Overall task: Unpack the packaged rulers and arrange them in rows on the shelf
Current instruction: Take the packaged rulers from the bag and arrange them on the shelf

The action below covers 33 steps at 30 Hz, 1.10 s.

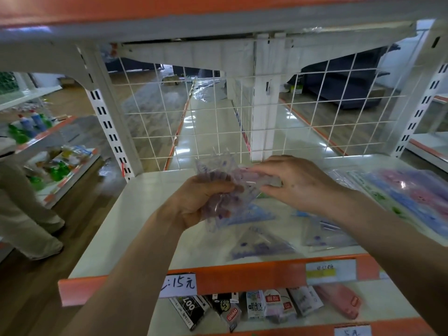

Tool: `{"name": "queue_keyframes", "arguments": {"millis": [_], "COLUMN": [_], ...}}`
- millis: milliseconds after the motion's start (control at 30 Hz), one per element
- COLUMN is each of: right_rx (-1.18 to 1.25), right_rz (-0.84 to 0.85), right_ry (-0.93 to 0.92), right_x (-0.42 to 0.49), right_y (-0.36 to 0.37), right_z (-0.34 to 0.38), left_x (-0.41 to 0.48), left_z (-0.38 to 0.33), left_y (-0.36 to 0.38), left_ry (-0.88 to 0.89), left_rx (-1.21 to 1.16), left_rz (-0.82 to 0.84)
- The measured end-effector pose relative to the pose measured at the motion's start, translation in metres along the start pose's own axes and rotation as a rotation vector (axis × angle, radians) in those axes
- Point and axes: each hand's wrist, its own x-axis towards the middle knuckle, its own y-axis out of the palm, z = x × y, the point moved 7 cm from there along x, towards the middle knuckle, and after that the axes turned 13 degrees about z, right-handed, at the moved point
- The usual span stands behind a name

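**Rulers in a clear pack, held over the shelf**

The pack of rulers [219, 190] is up in the air in the middle of the view, just above the white shelf [109, 226] and in front of its wire mesh back [218, 117]. It is a crumpled bundle of clear plastic with purple print showing through. The left hand [196, 202] grips its lower part, fingers curled round it from below. The right hand [298, 185] meets it from the right, thumb and fingertips pinching the bundle's upper right end; whether that end is wrapper or ruler cannot be told.

Beneath the hands, triangular set squares [261, 248] with blue and purple patterns lie flat on the shelf, side by side near its front edge. Farther right, flat packs of stationery [400, 197] in pink, blue and green rest on the same shelf.

An orange price rail [242, 275] runs along the front edge and bears a handwritten price tag [180, 284]. On the lower shelf, small boxed goods [242, 309] stand in a row.

At the far left a person's legs [24, 202] show in the aisle, beside another shelf with coloured bottles [31, 124].
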Motion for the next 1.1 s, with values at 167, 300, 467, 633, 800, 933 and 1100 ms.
{"name": "queue_keyframes", "arguments": {"millis": [167, 300, 467, 633, 800, 933, 1100], "right_rx": [-0.018, 0.042, 0.071, 0.121, 0.093, 0.064, 0.388], "right_rz": [0.110, 0.124, 0.285, 0.360, 0.418, 0.319, 0.001], "right_ry": [-0.003, 0.091, 0.210, 0.236, 0.264, 0.242, 0.180], "right_x": [-0.008, -0.016, -0.035, -0.046, -0.048, -0.046, -0.025], "right_y": [0.008, 0.007, 0.029, 0.051, 0.061, 0.045, 0.029], "right_z": [0.003, -0.001, -0.007, -0.007, -0.007, 0.002, 0.021], "left_x": [0.000, -0.003, -0.017, -0.022, -0.015, -0.010, -0.001], "left_z": [0.011, 0.010, 0.016, 0.023, 0.022, 0.019, 0.014], "left_y": [-0.007, -0.008, -0.031, -0.038, -0.032, -0.023, -0.002], "left_ry": [-0.021, -0.018, 0.014, 0.052, 0.079, 0.149, 0.298], "left_rx": [-0.053, -0.050, -0.205, -0.280, -0.309, -0.385, -0.509], "left_rz": [-0.069, -0.114, -0.281, -0.362, -0.345, -0.283, -0.164]}}
